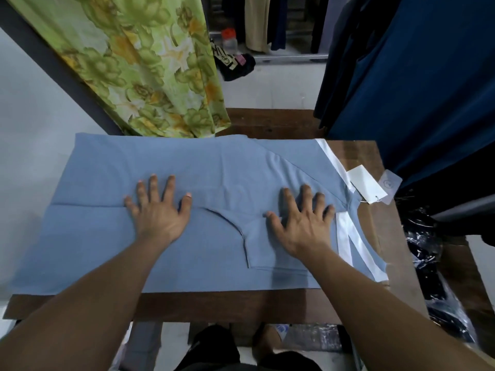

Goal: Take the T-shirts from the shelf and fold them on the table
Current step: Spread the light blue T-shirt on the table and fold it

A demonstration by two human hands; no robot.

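Head view: blue T-shirt (pixel 187 167) lay spread flat across the wooden table (pixel 241 306), collar end to the right, left edge hanging past the table's left end. Both sides were folded in, a sleeve seam curved between the hands. Left hand (pixel 158 212) pressed flat on the shirt's middle, fingers straight and spread, gripping nothing. Right hand (pixel 302 223) did likewise nearer the collar, palm down, fingers splayed. White trim (pixel 345 236) showed at the right edge, with white paper tags (pixel 367 183) lying on the table just beyond it. Green floral cloth (pixel 150 62) hung behind on the left, dark blue garments (pixel 415 84) on the right.
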